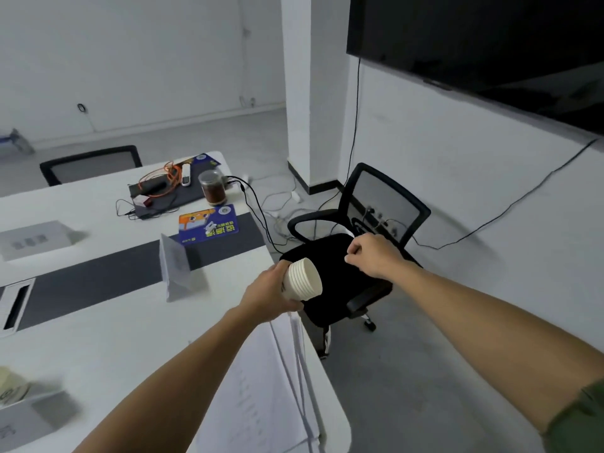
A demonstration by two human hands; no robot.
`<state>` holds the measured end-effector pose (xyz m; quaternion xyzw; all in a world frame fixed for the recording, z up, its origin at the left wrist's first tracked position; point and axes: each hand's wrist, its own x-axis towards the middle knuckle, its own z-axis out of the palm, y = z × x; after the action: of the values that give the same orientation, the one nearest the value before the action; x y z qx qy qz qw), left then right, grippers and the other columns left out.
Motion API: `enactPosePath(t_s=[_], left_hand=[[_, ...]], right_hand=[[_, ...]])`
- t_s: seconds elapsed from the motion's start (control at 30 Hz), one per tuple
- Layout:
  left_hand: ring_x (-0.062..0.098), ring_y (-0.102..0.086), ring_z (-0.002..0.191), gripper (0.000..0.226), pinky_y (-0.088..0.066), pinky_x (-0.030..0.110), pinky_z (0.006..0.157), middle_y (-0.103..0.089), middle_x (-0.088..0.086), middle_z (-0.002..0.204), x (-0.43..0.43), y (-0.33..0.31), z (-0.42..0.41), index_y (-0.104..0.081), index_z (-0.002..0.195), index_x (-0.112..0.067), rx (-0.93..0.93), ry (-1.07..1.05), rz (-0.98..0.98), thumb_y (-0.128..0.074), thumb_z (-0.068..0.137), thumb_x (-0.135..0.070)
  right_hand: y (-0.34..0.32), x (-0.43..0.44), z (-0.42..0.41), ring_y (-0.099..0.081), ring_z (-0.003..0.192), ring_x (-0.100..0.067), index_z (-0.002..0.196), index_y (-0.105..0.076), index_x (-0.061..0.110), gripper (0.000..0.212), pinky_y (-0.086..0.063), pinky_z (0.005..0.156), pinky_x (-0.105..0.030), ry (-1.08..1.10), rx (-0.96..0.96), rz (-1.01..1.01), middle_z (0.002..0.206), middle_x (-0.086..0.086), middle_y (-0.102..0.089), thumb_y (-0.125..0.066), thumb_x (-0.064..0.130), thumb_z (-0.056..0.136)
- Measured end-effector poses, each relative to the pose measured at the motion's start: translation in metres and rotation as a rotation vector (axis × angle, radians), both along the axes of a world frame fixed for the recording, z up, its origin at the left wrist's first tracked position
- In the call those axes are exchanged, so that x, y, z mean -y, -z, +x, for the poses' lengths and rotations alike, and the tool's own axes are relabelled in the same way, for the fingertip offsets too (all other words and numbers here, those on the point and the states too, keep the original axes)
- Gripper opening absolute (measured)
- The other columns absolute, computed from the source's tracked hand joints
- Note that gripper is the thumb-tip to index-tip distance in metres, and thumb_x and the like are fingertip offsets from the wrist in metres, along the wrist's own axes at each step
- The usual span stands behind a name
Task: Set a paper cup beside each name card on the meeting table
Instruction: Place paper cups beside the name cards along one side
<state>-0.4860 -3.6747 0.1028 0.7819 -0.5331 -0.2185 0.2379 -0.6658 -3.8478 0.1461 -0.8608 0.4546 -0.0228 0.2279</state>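
Observation:
My left hand (268, 291) grips a stack of several nested white paper cups (302, 278), tilted on its side with the rims pointing right, just past the white meeting table's (108, 328) right edge. My right hand (372, 255) hovers to the right of the stack over a black chair seat, fingers curled shut; whether it pinches anything I cannot tell. A folded name card (175, 266) stands on the table just left of the cups. Another name card (31, 240) stands at the far left, a third (23, 420) at the bottom left with a paper cup (11, 385) beside it.
A black office chair (356, 253) stands against the table's right side. A paper pile (274, 380) lies near the table edge. A blue mouse pad (209, 223), a jar (212, 188), a laptop with cables (160, 191) sit further back. A screen (483, 37) hangs on the wall.

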Motion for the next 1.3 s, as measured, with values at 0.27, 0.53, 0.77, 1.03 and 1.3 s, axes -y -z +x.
enactPosePath(t_s=[0.27, 0.53, 0.77, 1.03, 1.3], left_hand=[[0.016, -0.057, 0.105, 0.073, -0.055, 0.039, 0.091, -0.06, -0.009, 0.116, 0.041, 0.01, 0.027, -0.047, 0.125, -0.03, 0.014, -0.284, 0.057, -0.089, 0.066, -0.033], [0.019, -0.059, 0.104, 0.071, -0.055, 0.041, 0.093, -0.06, -0.005, 0.119, 0.06, 0.013, 0.011, -0.047, 0.127, -0.027, 0.008, -0.727, 0.097, -0.088, 0.069, -0.029], [0.021, -0.058, 0.108, 0.072, -0.053, 0.045, 0.097, -0.062, -0.001, 0.124, 0.026, -0.001, 0.007, -0.048, 0.13, -0.025, -0.018, -1.014, 0.104, -0.088, 0.07, -0.025], [0.023, -0.058, 0.1, 0.069, -0.055, 0.044, 0.086, -0.062, -0.001, 0.115, -0.028, 0.0, 0.048, -0.049, 0.124, -0.027, -0.016, -1.193, 0.072, -0.086, 0.065, -0.029], [0.025, -0.058, 0.098, 0.071, -0.055, 0.046, 0.083, -0.062, -0.001, 0.112, -0.068, -0.003, 0.091, -0.049, 0.123, -0.029, -0.058, -1.286, 0.0, -0.085, 0.061, -0.032]], right_hand=[[0.022, 0.078, 0.086, -0.066, 0.095, -0.021, 0.1, -0.074, 0.021, 0.019, -0.055, 0.084, -0.036, -0.244, -0.037, 0.024, 0.099, 0.0, -0.072, -0.068, 0.036, 0.089], [0.027, 0.129, 0.168, -0.068, 0.087, -0.02, 0.091, -0.073, 0.024, 0.014, -0.056, 0.082, -0.035, -0.63, -0.044, 0.11, 0.09, 0.001, -0.073, -0.069, 0.036, 0.086], [0.018, 0.09, 0.236, -0.068, 0.083, -0.015, 0.097, -0.071, 0.023, 0.015, -0.058, 0.079, -0.038, -0.945, -0.019, 0.142, 0.09, 0.004, -0.071, -0.068, 0.035, 0.088], [0.022, 0.008, 0.315, -0.071, 0.075, -0.014, 0.104, -0.071, 0.015, 0.018, -0.053, 0.059, -0.025, -1.193, 0.006, 0.256, 0.093, -0.001, -0.072, -0.069, 0.027, 0.09], [0.011, -0.051, 0.375, -0.07, 0.069, -0.013, 0.095, -0.073, 0.012, 0.023, -0.056, 0.06, -0.027, -1.292, -0.012, 0.434, 0.082, -0.003, -0.074, -0.08, 0.028, 0.08]])
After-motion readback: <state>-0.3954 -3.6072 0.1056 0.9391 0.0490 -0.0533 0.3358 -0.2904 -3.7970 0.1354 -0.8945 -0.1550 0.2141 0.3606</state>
